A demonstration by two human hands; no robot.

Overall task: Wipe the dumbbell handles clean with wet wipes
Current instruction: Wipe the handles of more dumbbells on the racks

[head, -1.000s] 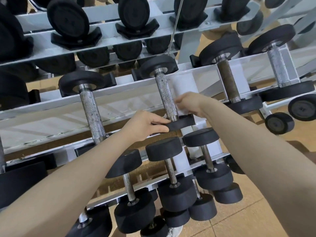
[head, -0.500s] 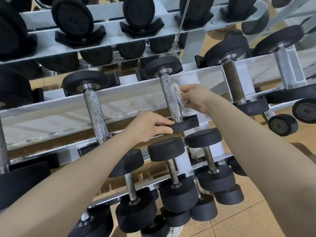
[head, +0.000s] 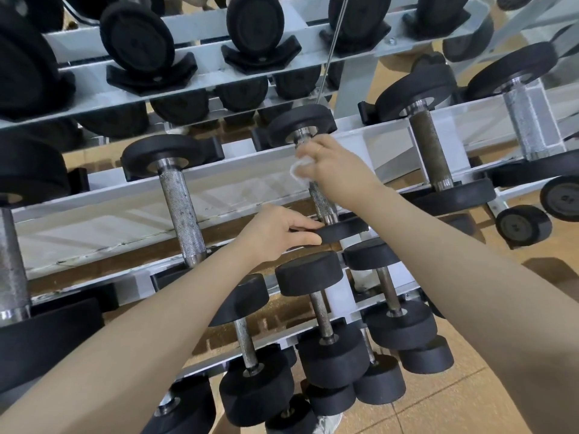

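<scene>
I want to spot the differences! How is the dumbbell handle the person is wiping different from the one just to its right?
The wiped handle is silvery metal; the handle to its right looks dark and brownish. The right hand holds a white wipe around the wiped handle, and the left hand grips its near end plate; nobody touches the darker one. Both rest on the same rack shelf and have black round ends.

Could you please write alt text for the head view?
The right hand wraps a white wipe around a dumbbell handle on a white rack, while the left hand grips that dumbbell's near weight. More dumbbells surround them.
</scene>
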